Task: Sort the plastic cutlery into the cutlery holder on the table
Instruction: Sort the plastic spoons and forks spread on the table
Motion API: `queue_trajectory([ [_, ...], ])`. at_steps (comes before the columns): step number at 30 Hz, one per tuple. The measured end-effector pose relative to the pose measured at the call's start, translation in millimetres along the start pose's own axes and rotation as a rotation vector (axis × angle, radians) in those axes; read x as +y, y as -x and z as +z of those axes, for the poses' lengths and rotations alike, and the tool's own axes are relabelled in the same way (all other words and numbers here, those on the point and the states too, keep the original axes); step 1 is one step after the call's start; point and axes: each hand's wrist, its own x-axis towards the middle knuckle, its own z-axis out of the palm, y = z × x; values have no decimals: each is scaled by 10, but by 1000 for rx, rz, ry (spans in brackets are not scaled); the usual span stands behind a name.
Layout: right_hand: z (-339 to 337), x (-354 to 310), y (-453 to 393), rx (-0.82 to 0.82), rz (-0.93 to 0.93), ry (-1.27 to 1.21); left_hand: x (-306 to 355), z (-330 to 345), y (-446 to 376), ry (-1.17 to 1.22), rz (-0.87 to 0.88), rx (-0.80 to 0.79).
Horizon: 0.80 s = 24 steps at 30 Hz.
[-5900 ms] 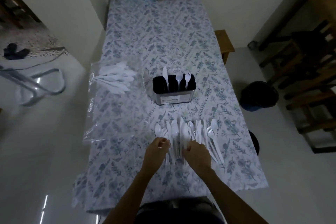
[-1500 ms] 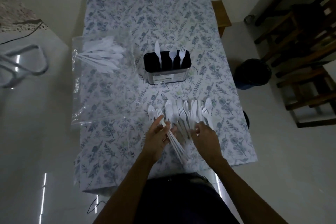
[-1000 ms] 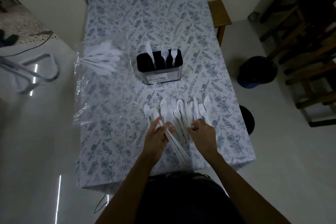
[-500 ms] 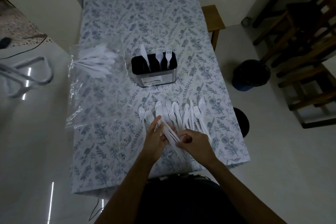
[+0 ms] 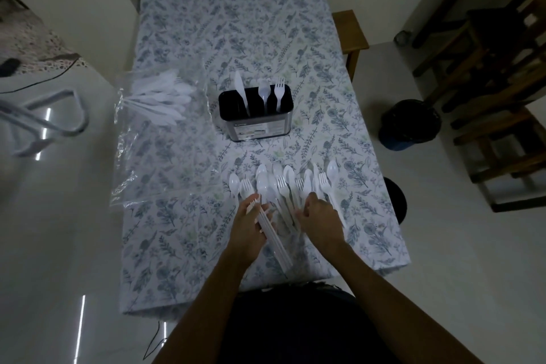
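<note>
At the near end of a long table under a blue-and-white floral tablecloth [image 5: 236,23], my left hand [image 5: 248,227] gripped a bunch of white plastic forks [image 5: 273,235], fingers curled round their handles, the tines up by my fingertips and the handles slanting back toward me. My right hand [image 5: 320,220] rested just beside it, fingers bent down onto the loose spread of white plastic spoons, forks and knives [image 5: 283,183] that lay in a fan on the cloth; whether it pinched a piece I could not tell. Beyond that spread, toward the middle of the table, stood the black-lined metal cutlery holder [image 5: 256,115], with one white knife [image 5: 240,91], one white spoon [image 5: 263,94] and one white fork [image 5: 279,91] upright in separate compartments. To the holder's left lay a clear plastic bag [image 5: 150,133] that held more white cutlery. A dark round bin [image 5: 410,124] stood on the floor to the holder's right.
</note>
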Motion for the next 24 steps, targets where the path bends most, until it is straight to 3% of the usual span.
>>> queue_trajectory([
  [4, 12, -21, 0, 20, -10, 23, 40, -43, 16, 7, -6, 1],
  [7, -76, -50, 87, 31, -45, -100, 46, -41, -20, -11, -17, 4],
  [10, -149, -111, 265, -76, -164, -361, 30, 3, -23, -53, -4, -32],
  [13, -133, -161, 373, -214, -275, -445, -12, 53, -32, -13, 19, -46],
  [15, -97, -157, 374, -203, -302, -417, -39, 64, -69, 3, 56, -64],
  [19, -52, -28, 182, 59, -139, -231, -33, 33, -80, -34, 86, -19],
  [24, 69, 38, -90, 13, -40, 44, 31, 19, -11, -49, 29, 6],
])
